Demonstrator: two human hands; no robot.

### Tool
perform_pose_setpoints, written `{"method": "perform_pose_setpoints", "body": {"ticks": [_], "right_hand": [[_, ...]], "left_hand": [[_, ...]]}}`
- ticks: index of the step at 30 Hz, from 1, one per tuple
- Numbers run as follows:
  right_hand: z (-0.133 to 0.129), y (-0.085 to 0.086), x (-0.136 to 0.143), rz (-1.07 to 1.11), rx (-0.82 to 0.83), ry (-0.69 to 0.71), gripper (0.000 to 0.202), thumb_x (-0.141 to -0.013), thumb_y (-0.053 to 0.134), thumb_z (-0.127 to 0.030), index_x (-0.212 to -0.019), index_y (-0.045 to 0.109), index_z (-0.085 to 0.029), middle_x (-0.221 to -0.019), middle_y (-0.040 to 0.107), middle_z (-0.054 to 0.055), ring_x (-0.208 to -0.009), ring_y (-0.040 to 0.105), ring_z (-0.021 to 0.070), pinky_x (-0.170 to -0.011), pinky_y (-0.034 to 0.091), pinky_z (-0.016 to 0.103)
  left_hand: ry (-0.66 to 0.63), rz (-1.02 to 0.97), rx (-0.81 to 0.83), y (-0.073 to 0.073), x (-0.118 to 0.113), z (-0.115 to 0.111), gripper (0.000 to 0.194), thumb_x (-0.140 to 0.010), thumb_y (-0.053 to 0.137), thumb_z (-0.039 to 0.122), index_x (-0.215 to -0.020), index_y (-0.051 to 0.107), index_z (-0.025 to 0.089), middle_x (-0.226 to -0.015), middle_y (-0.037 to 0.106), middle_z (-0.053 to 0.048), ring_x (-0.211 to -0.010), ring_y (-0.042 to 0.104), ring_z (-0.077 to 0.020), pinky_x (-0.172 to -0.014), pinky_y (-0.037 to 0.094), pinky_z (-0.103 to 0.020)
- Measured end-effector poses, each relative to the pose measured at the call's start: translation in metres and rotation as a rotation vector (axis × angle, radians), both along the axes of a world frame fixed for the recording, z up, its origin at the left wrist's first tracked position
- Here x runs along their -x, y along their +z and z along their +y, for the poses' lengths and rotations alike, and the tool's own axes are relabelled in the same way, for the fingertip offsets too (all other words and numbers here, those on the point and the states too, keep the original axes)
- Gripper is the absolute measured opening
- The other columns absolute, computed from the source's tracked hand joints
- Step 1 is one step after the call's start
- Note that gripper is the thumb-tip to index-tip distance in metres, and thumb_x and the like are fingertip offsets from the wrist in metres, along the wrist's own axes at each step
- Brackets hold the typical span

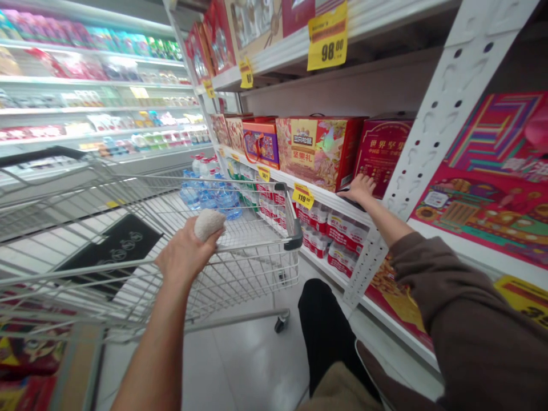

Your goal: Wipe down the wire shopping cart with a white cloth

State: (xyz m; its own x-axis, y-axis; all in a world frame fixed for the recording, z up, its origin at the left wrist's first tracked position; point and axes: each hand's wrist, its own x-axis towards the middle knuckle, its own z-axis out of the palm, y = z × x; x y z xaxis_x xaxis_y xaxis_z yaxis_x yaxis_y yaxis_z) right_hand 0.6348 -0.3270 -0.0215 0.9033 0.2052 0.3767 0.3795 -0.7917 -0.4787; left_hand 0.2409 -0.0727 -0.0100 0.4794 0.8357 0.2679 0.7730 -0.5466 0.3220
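My left hand (188, 248) is closed around a rolled whitish cloth (208, 224), just over the side rail of a metal shopping cart (252, 251). At the right, my right hand (362, 188) reaches to the shelf edge (325, 197), its fingers near a dark thin item (351, 201) that I cannot make out. Beside that hand stand a large red and gold gift box (317, 148) and a dark red box (381, 151). The fingers of my right hand are bent, and what lies under the palm is hidden.
Yellow price tags (302, 196) hang on the shelf edges. Red-labelled bottle packs (342, 231) fill the lower shelf. A perforated white upright (428, 125) stands to the right. Blue-tinted water bottles (214, 194) are behind the cart, and a lit refrigerated display (98, 108) is at the back left.
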Motion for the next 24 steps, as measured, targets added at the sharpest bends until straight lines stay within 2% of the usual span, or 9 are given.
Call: {"method": "perform_pose_setpoints", "body": {"ticks": [2, 4, 6, 8, 10, 13, 17, 22, 24], "right_hand": [[0.016, -0.008, 0.035, -0.128, -0.03, 0.09, 0.087, -0.08, 0.081, -0.046, -0.143, 0.041, -0.001, -0.148, 0.045, 0.032, -0.139, 0.041, 0.0395, -0.118, 0.03, 0.053], [0.036, -0.018, 0.082, -0.251, -0.115, 0.305, 0.072, -0.089, 0.068, -0.055, -0.142, 0.046, -0.011, -0.147, 0.05, 0.023, -0.136, 0.045, 0.0365, -0.118, 0.034, 0.054], [0.057, -0.031, 0.131, -0.361, -0.148, 0.594, 0.064, -0.095, 0.055, -0.064, -0.14, 0.05, -0.02, -0.147, 0.053, 0.016, -0.137, 0.046, 0.033, -0.119, 0.036, 0.053], [0.074, -0.042, 0.171, -0.406, -0.123, 0.776, 0.065, -0.096, 0.047, -0.07, -0.14, 0.051, -0.022, -0.147, 0.055, 0.014, -0.138, 0.047, 0.0305, -0.12, 0.037, 0.051], [0.085, -0.05, 0.195, -0.416, -0.052, 0.856, 0.071, -0.096, 0.042, -0.073, -0.138, 0.054, -0.017, -0.148, 0.056, 0.017, -0.136, 0.049, 0.0316, -0.117, 0.041, 0.051], [0.091, -0.056, 0.201, -0.472, 0.067, 0.925, 0.074, -0.094, 0.04, -0.076, -0.136, 0.057, -0.017, -0.145, 0.059, 0.018, -0.133, 0.052, 0.034, -0.117, 0.039, 0.055], [0.088, -0.057, 0.184, -0.505, 0.124, 0.988, 0.07, -0.091, 0.044, -0.078, -0.131, 0.061, -0.023, -0.139, 0.065, 0.015, -0.127, 0.056, 0.0335, -0.118, 0.036, 0.058], [0.08, -0.056, 0.166, -0.385, 0.029, 1.005, 0.071, -0.09, 0.052, -0.076, -0.13, 0.064, -0.019, -0.137, 0.066, 0.018, -0.128, 0.058, 0.0353, -0.121, 0.031, 0.061], [0.08, -0.055, 0.166, -0.33, -0.074, 1.001, 0.076, -0.089, 0.055, -0.075, -0.138, 0.058, -0.018, -0.142, 0.062, 0.019, -0.134, 0.055, 0.0367, -0.123, 0.03, 0.063]], "left_hand": [[0.007, 0.009, -0.012, 0.0, -0.002, 0.0, 0.073, -0.085, 0.053, 0.077, -0.141, 0.057, 0.029, -0.116, 0.073, -0.018, -0.109, 0.066, -0.048, -0.088, 0.052, -0.061], [0.01, 0.026, -0.017, 0.0, -0.004, 0.0, 0.072, -0.086, 0.051, 0.077, -0.138, 0.059, 0.029, -0.115, 0.073, -0.018, -0.108, 0.066, -0.0478, -0.088, 0.051, -0.061], [0.021, 0.052, -0.013, 0.002, -0.006, -0.001, 0.072, -0.086, 0.049, 0.078, -0.138, 0.058, 0.029, -0.116, 0.073, -0.018, -0.109, 0.066, -0.0481, -0.089, 0.051, -0.061], [0.037, 0.079, -0.005, 0.003, -0.007, -0.002, 0.075, -0.085, 0.048, 0.08, -0.139, 0.057, 0.029, -0.115, 0.073, -0.018, -0.11, 0.066, -0.0487, -0.089, 0.051, -0.062], [0.05, 0.103, 0.002, 0.005, -0.006, -0.004, 0.077, -0.084, 0.048, 0.081, -0.139, 0.058, 0.029, -0.114, 0.073, -0.018, -0.11, 0.067, -0.0491, -0.088, 0.051, -0.062], [0.052, 0.11, 0.002, 0.006, -0.004, -0.008, 0.076, -0.083, 0.049, 0.082, -0.137, 0.059, 0.029, -0.112, 0.074, -0.018, -0.109, 0.067, -0.0487, -0.088, 0.052, -0.06], [0.038, 0.091, 0.008, 0.006, -0.008, -0.016, 0.072, -0.088, 0.045, 0.078, -0.137, 0.057, 0.027, -0.118, 0.073, -0.019, -0.114, 0.066, -0.0483, -0.09, 0.051, -0.06], [0.032, 0.036, 0.036, 0.005, -0.019, -0.029, 0.064, -0.091, 0.05, 0.071, -0.137, 0.054, 0.026, -0.118, 0.073, -0.019, -0.116, 0.067, -0.0469, -0.094, 0.051, -0.06], [0.013, -0.068, 0.062, 0.003, -0.023, -0.037, 0.062, -0.09, 0.054, 0.068, -0.136, 0.054, 0.027, -0.119, 0.074, -0.017, -0.117, 0.067, -0.0455, -0.097, 0.051, -0.06]]}}
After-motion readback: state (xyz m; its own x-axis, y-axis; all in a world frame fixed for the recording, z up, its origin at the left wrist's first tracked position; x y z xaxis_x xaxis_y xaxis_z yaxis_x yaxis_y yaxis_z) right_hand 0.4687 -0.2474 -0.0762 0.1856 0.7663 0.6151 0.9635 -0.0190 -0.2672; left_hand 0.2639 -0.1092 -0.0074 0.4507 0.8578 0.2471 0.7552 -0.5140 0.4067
